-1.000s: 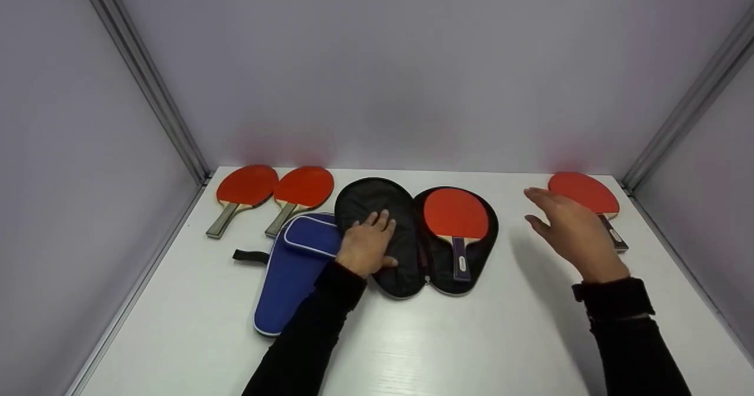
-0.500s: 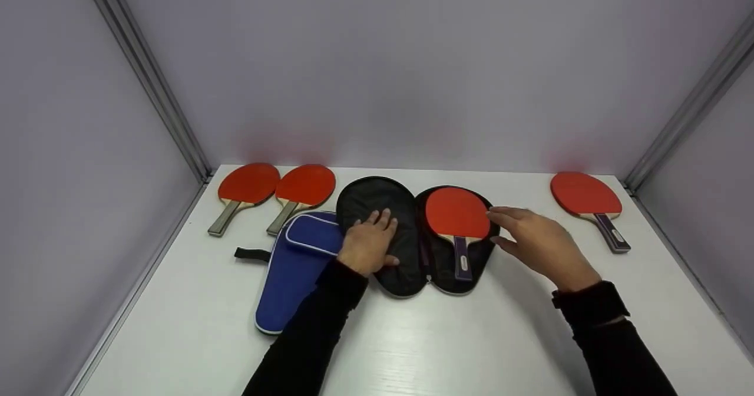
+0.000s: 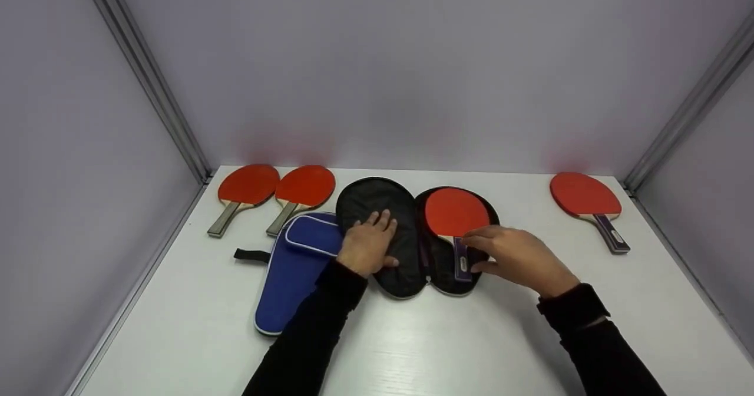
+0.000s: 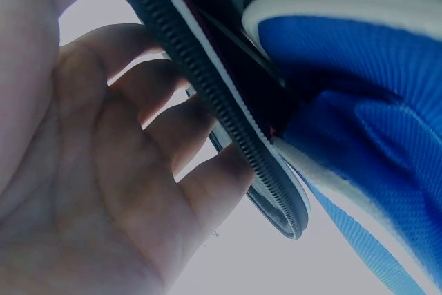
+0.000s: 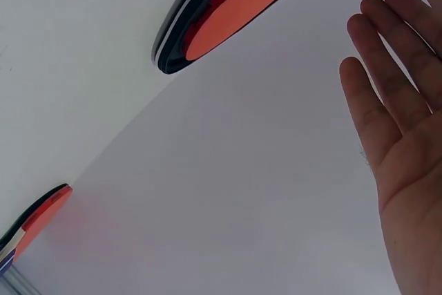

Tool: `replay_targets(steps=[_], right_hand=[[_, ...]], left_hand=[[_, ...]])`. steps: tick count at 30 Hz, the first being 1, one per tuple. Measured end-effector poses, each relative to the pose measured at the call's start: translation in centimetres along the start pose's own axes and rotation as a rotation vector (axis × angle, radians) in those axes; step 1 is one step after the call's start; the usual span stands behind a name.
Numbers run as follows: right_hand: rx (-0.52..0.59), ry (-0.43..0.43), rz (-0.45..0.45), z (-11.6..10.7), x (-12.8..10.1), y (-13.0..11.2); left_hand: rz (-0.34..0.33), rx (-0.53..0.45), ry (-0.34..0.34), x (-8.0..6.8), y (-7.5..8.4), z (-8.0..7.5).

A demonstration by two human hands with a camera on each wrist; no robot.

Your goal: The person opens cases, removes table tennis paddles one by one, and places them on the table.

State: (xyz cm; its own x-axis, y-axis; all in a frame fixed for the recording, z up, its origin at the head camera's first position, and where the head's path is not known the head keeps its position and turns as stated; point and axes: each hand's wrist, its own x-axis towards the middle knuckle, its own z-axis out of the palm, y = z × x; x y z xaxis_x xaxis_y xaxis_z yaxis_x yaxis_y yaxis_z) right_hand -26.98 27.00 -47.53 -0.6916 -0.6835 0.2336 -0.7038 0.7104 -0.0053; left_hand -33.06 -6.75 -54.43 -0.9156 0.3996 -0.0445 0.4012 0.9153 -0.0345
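Note:
A black paddle case (image 3: 377, 207) lies open in the middle of the white table (image 3: 447, 343). A red paddle (image 3: 456, 212) lies in its right half, its purple handle (image 3: 461, 263) pointing toward me. My left hand (image 3: 371, 237) rests flat on the case's left half, fingers straight. My right hand (image 3: 483, 251) reaches over the paddle's handle; whether it touches the handle is unclear. In the right wrist view the fingers (image 5: 387, 94) are straight, with the paddle in its case (image 5: 235, 12) beyond them. The left wrist view shows my palm (image 4: 83, 170) by the case's zipper edge (image 4: 228, 122).
A blue paddle case (image 3: 291, 272) with a black strap lies left of the black one, partly under my left forearm. Two red paddles (image 3: 247, 185) (image 3: 304, 187) lie at the back left. Another red paddle (image 3: 583, 195) lies at the back right. Grey walls close the table in.
My right hand has moved left, from beside the back-right paddle to over the handle of the paddle in the black case. My left hand has stayed on the case.

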Motion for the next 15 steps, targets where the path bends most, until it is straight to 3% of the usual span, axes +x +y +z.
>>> replay_targets(steps=[8, 15], right_hand=[[0.035, -0.065, -0.007, 1.3, 0.2, -0.5], [0.074, -0.150, 0.071, 2.4, 0.5, -0.7]], left_hand=[[-0.002, -0.007, -0.009, -0.2, 0.2, -0.4], [0.011, 0.050, 0.013, 0.1, 0.0, 0.2]])
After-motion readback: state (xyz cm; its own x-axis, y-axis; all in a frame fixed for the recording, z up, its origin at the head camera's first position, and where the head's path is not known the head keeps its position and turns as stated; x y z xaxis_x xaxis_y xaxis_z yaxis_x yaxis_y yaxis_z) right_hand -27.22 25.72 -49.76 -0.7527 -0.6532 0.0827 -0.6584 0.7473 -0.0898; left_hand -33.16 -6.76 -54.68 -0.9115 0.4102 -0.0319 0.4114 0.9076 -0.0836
